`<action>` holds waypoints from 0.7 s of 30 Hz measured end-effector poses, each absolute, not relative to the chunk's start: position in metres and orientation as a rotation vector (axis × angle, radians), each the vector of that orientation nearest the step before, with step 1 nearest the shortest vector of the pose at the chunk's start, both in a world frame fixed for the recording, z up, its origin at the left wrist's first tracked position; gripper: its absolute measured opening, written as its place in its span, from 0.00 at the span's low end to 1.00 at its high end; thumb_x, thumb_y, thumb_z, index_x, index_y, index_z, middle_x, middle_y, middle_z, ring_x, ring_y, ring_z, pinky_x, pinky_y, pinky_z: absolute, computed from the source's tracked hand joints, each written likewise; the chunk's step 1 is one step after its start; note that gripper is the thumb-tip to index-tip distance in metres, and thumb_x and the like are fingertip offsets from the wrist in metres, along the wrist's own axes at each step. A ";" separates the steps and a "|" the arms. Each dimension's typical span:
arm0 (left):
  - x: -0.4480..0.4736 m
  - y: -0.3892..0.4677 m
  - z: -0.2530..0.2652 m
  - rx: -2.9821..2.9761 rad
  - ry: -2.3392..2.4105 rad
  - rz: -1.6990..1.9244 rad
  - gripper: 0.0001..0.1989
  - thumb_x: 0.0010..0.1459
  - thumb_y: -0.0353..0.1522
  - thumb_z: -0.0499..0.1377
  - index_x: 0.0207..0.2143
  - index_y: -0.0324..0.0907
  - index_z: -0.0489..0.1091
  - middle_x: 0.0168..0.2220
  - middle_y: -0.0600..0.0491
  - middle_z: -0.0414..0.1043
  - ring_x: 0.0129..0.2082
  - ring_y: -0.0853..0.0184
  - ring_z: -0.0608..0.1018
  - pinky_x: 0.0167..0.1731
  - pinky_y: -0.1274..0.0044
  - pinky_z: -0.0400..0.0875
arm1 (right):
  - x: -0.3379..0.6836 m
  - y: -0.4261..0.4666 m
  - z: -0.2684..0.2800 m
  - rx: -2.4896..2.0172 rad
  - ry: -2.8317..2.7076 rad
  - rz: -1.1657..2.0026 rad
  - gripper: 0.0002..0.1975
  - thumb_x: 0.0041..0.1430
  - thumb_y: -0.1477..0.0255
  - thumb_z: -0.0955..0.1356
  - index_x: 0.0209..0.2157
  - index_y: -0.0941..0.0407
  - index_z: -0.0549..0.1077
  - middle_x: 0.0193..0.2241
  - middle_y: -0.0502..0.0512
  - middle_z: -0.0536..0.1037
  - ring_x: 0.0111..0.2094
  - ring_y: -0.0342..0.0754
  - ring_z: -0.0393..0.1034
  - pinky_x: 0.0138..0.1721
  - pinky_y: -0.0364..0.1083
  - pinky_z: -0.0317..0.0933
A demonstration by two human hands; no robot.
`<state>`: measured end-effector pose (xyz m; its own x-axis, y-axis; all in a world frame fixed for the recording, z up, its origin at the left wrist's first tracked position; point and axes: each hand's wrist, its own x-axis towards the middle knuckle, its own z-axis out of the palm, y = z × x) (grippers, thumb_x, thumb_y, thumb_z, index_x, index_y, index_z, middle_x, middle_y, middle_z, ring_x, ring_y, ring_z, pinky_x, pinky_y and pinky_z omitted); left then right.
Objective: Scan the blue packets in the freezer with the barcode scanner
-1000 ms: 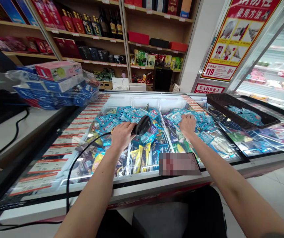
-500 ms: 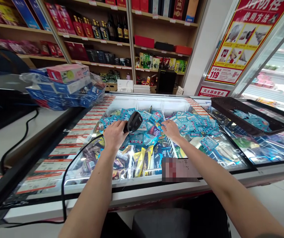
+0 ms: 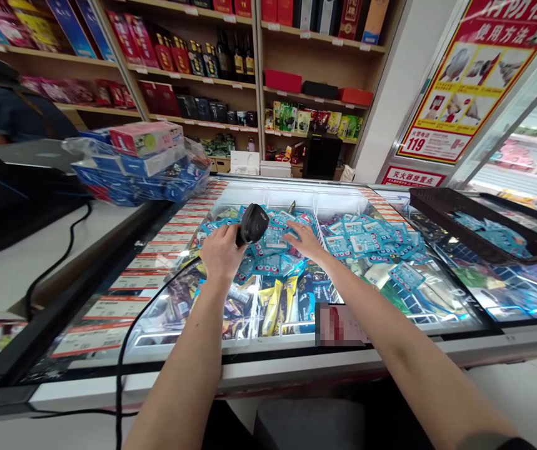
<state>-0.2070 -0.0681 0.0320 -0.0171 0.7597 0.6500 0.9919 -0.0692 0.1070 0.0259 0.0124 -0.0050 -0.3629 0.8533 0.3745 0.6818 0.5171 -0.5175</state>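
My left hand is closed round the handle of a black barcode scanner. Its head hangs over blue packets spread on the freezer's glass top. Just right of the scanner, my right hand has its fingers stretched over the same packets. The fingertips appear to touch one of them, with nothing visibly gripped. A second spread of blue packets lies to the right of that hand. From the scanner a black cable runs down over the freezer's front edge.
Under the glass lie wrapped ice creams. A dark brown tray with more blue packets rests at right. A phone, partly blurred, lies by the front edge. Plastic-wrapped boxes stand at left; a person's sleeve shows behind.
My right hand has moved left, from the gap between the two packet spreads to beside the scanner. My left hand keeps hold of the scanner. The view has shifted slightly.
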 end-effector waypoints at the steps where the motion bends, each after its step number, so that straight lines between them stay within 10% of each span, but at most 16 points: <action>1: -0.206 -0.068 0.032 -1.887 -1.823 -0.809 0.15 0.55 0.37 0.55 0.44 0.43 0.68 0.38 0.46 0.72 0.42 0.54 0.72 0.37 0.69 0.62 | 0.025 0.014 -0.005 -1.240 -2.180 0.401 0.26 0.63 0.57 0.61 0.59 0.53 0.63 0.59 0.54 0.64 0.59 0.56 0.56 0.59 0.54 0.50; 11: -0.204 -0.068 0.032 -1.942 -1.736 -0.797 0.15 0.54 0.36 0.56 0.44 0.42 0.68 0.38 0.46 0.72 0.42 0.54 0.73 0.37 0.69 0.64 | 0.032 0.018 0.006 -1.374 -2.116 0.358 0.47 0.36 0.55 0.76 0.58 0.56 0.63 0.51 0.62 0.68 0.55 0.61 0.58 0.54 0.56 0.54; 16: -0.200 -0.068 0.031 -1.994 -1.673 -0.778 0.15 0.54 0.36 0.56 0.44 0.43 0.68 0.38 0.46 0.72 0.42 0.55 0.73 0.38 0.69 0.63 | 0.070 0.013 0.007 -1.426 -1.849 0.589 0.20 0.44 0.55 0.72 0.30 0.57 0.73 0.28 0.53 0.72 0.37 0.53 0.69 0.39 0.49 0.62; 21: -0.192 -0.067 0.029 -2.132 -1.530 -0.740 0.15 0.54 0.36 0.58 0.45 0.44 0.68 0.37 0.47 0.72 0.42 0.56 0.73 0.38 0.69 0.63 | 0.118 0.002 0.001 -1.238 -1.513 1.023 0.22 0.45 0.51 0.70 0.22 0.55 0.64 0.17 0.45 0.64 0.21 0.42 0.63 0.24 0.43 0.59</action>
<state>-0.1925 -0.0671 0.0285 0.2556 0.7309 0.6329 0.9498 -0.3119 -0.0233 0.1175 0.0018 0.0006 -0.0919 0.9862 0.1376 0.2403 0.1560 -0.9581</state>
